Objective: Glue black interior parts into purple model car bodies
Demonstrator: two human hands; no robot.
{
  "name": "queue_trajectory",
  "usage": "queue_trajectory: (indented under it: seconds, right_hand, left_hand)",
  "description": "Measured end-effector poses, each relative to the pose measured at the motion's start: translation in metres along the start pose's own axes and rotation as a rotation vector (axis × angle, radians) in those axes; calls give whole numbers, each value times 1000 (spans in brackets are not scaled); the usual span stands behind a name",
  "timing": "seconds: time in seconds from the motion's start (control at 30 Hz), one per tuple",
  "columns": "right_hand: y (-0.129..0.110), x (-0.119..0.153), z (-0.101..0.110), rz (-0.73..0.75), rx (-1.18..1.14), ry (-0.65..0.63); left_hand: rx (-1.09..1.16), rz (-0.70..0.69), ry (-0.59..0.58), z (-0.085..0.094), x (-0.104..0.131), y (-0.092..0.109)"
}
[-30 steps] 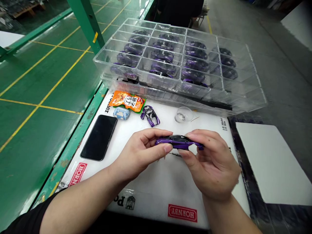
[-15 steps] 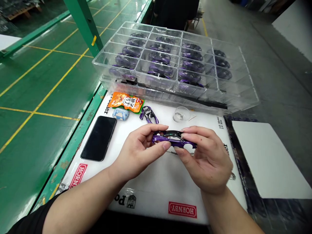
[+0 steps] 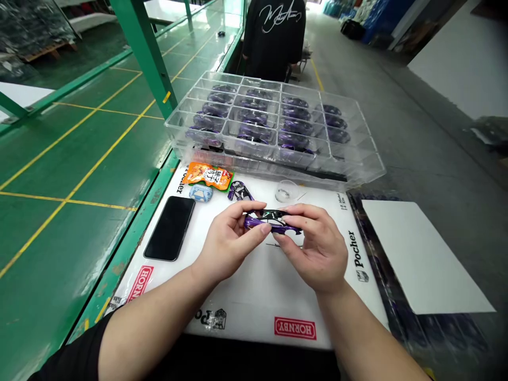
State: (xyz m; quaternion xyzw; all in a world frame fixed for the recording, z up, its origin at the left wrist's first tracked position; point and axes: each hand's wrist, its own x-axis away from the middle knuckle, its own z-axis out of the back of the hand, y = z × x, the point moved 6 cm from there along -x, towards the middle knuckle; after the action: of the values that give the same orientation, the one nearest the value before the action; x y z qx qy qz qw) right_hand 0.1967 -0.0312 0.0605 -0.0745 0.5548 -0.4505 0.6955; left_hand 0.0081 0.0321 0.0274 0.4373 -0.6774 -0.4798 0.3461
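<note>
1. Head view: a purple model car body (image 3: pixel 273 216) with a black roof is held just above the white-topped table (image 3: pixel 254 301), around its middle, its length running from hand to hand.
2. The left hand (image 3: pixel 228 241) pinches the left end, thumb along the near side and fingers over the far side.
3. The right hand (image 3: pixel 323 246) pinches the right end between thumb and fingertips; its grip on the far side is hidden.
4. Below the car body, on the table, lies a thin dark piece (image 3: pixel 273 245), probably metal, though it is too small and covered to be sure.
5. Beyond the hands, a second purple car piece (image 3: pixel 240 191) lies left of a small clear cup (image 3: pixel 286 191).
6. Toward the table's far left corner sit an orange packet (image 3: pixel 208 175) and a blue case (image 3: pixel 200 193); a black phone (image 3: pixel 170 228) lies nearer, along the left edge.
7. At the far edge rests a clear divided tray (image 3: pixel 349 153) holding rows of purple car bodies (image 3: pixel 296 126).
8. Off the right edge is a white board (image 3: pixel 426 256).
9. Beyond the tray, a person in a black top (image 3: pixel 273 42) faces away.
</note>
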Motion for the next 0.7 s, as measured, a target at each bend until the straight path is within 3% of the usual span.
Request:
queue_trajectory:
  seconds: [0.37, 0.5, 0.7]
  right_hand:
    - [9, 10, -6, -299, -275, 5]
    - [6, 8, -10, -325, -320, -35]
    - [0, 10, -9, -316, -306, 14]
  left_hand:
    - [-93, -140, 11, 1, 7, 10]
    - [-97, -121, 7, 0, 8, 8]
    - [6, -80, 11, -7, 12, 2]
